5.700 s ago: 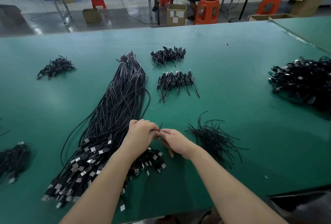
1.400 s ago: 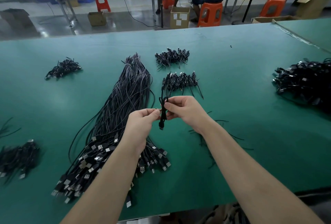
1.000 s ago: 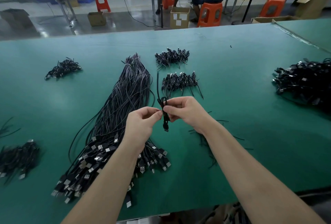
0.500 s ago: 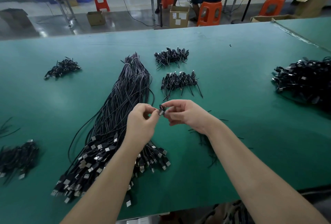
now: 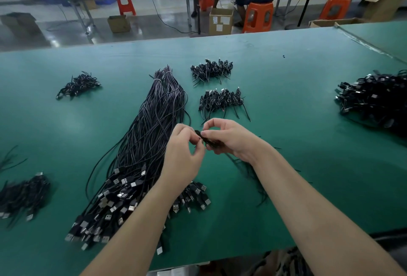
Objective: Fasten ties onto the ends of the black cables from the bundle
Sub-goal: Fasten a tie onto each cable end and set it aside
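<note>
cable (image 5: 208, 140), coiled small and black, sits between my two hands above the green table (image 5: 297, 99), just right of the bundle (image 5: 149, 134). my right hand (image 5: 229, 136) is curled around the coil, thumb and forefinger pinched on its upper end. my left hand (image 5: 184, 154) is closed to a pinch at the same end, fingertips touching the coil; whether it grips the tie or the cable i cannot tell, too small and dark. bundle lies lengthwise on the table, plugs fanned out under my left forearm. loose ties (image 5: 253, 172) lie under my right wrist, partly hidden. two small heaps of finished coils (image 5: 220, 101) sit just beyond my hands, another heap (image 5: 78, 85) far left, a big pile (image 5: 374, 99) at the right edge.
</note>
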Demonstrator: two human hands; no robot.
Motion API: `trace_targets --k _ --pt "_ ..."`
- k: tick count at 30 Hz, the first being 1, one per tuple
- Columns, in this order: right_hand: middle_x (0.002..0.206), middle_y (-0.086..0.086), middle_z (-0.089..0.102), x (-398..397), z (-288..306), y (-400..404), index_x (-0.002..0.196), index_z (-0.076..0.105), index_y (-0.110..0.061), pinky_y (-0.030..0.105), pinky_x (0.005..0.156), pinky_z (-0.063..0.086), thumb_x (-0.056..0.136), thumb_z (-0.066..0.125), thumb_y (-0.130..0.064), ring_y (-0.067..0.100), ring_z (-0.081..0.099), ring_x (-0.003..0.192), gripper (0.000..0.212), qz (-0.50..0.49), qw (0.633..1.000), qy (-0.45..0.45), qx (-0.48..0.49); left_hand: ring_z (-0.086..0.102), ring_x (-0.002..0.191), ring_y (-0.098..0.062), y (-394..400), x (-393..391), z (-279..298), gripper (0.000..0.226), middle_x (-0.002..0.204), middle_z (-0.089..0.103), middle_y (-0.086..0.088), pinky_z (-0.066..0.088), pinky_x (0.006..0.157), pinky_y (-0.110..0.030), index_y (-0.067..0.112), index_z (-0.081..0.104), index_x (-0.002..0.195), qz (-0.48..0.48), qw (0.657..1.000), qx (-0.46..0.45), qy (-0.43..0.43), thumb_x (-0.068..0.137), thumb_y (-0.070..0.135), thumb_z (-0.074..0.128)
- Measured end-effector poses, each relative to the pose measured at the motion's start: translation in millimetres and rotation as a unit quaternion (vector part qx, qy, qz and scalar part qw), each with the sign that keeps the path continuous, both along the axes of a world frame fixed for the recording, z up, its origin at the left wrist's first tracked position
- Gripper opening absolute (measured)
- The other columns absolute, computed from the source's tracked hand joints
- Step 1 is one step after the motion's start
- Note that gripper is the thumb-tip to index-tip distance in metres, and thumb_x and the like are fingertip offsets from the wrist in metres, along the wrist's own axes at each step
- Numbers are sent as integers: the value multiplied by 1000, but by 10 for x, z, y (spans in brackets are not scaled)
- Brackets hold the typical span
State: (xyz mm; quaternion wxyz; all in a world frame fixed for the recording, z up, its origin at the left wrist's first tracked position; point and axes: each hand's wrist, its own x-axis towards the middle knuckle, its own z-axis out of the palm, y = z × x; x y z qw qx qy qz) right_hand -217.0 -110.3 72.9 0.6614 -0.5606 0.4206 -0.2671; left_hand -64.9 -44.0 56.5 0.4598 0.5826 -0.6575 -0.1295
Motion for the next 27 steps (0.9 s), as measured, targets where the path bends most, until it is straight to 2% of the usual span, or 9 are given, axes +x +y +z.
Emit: trace_targets --k 4,6,10,13,16,18,21,25,27 --pt "68 6 64 -25 21 -33 90 68 -11 20 49 43 100 61 -17 13 53 56 14 33 996 -23 85 41 86 -18 3 20 -14 18 91 57 -14 35 78 -34 2 59 79 -21 972 -113 -203 77 -9 73" --pt "76 10 68 -44 4 -31 99 70 -8 22 53 48 104 53 -21 15 55 61 22 20 989 -67 133 42 86 -17 -5 52 -21 16 92 57 -13 35 79 -34 2 60 79 -22 973 -119 -198 79 -6 74" --pt "91 10 69 -115 -48 2 111 74 -10 24 67 54 97 61 -11 14 56 69 19 39 990 -117 67 51 77 -5 -60 94 8 13 86 58 3 42 72 -19 10 63 78 34 997 55 46 89 8 70" --pt "102 10 71 -90 -58 22 113 75 -14 26 77 49 92 71 -10 12 57 82 22 29 998 5 -61 53 66 -11 -117 135 -2 16 70 63 4 43 70 -27 10 69 77 32 932 236 274 91 19 71" --pt "103 12 75 -39 -32 17 109 76 -10 26 80 49 93 72 -18 10 59 84 18 -5 994 57 -89 51 68 -14 -102 129 -37 19 69 60 0 44 74 -34 10 67 74 16 904 270 330 92 17 71" --pt "93 5 76 -19 -29 6 106 75 -6 27 78 53 95 70 -19 7 64 81 18 -7 995 65 -75 51 68 -12 -81 105 -42 17 74 61 -1 44 69 -25 10 66 76 16 935 228 270 92 16 71" --pt "86 7 76 10 -24 0 101 68 -6 37 80 57 96 69 -18 17 70 79 13 -8 997 71 -27 51 78 -10 -39 79 -42 16 89 55 2 39 74 -19 11 59 77 -2 998 55 -3 88 4 68" --pt "74 8 68 17 22 10 86 60 -11 26 54 49 96 64 -10 18 64 62 10 -7 995 102 16 55 83 -28 15 -6 -94 13 88 55 -10 38 80 -39 3 62 80 -34 960 -91 -262 88 8 53" --pt "72 5 66 -1 16 24 85 64 -11 23 51 48 97 63 -12 14 63 57 12 -3 995 83 51 57 81 -30 17 -12 -121 10 87 56 -11 36 79 -37 2 62 80 -34 949 -114 -290 87 5 56"
